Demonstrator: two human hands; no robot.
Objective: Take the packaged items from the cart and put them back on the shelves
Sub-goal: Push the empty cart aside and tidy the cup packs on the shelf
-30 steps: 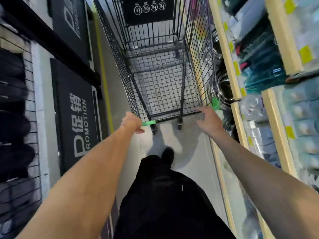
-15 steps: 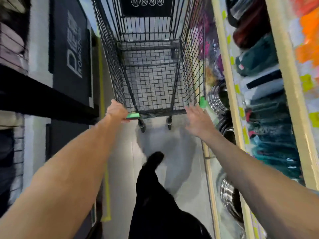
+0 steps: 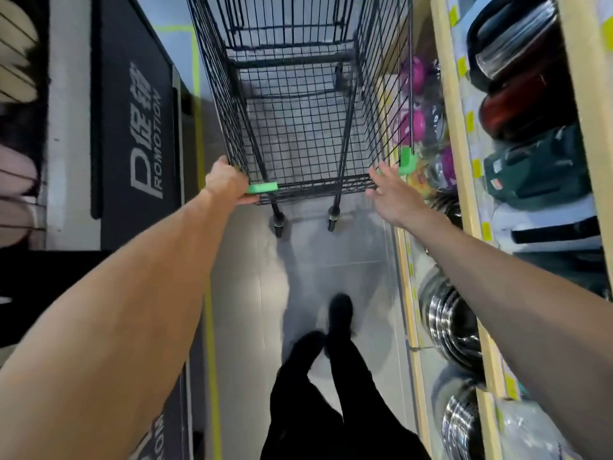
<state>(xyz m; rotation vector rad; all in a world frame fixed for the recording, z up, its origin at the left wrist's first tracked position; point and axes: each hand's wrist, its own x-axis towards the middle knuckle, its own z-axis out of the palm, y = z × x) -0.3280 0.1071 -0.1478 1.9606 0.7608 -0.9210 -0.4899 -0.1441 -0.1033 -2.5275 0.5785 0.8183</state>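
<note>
The head view looks down on one black wire shopping cart (image 3: 298,104) standing in a narrow aisle, its basket showing only bare mesh and the grey floor through it. The left hand (image 3: 225,182) is clenched around the near left corner of the cart's rim, thumb under the rail, right beside a green plastic corner cap (image 3: 263,187). The right hand (image 3: 389,194) is spread, fingers (image 3: 379,172) extended and apart, hovering at the near right corner of the rim; whether the fingertips touch the wire cannot be told. A second green corner cap (image 3: 408,161) sits just beyond that hand on the rim's right side. Below the two hands, two of the cart's caster wheels (image 3: 278,225) show on the floor. Nearer the viewer than the grip, two legs in black trousers (image 3: 331,393) and two dark shoes are mid-stride. To the right of the open hand runs a wooden shelf unit (image 3: 461,161) with yellow price tags along its edges; packaged goods fill it: pink and purple items (image 3: 411,122) at the level of the cart, dark bagged items (image 3: 530,107) on the outer tier, and stacks of shiny steel bowls (image 3: 454,323) lower down. To the left of the gripping hand stands a black promotion sign (image 3: 142,134) with white lettering, and a yellow line runs along the floor.
</note>
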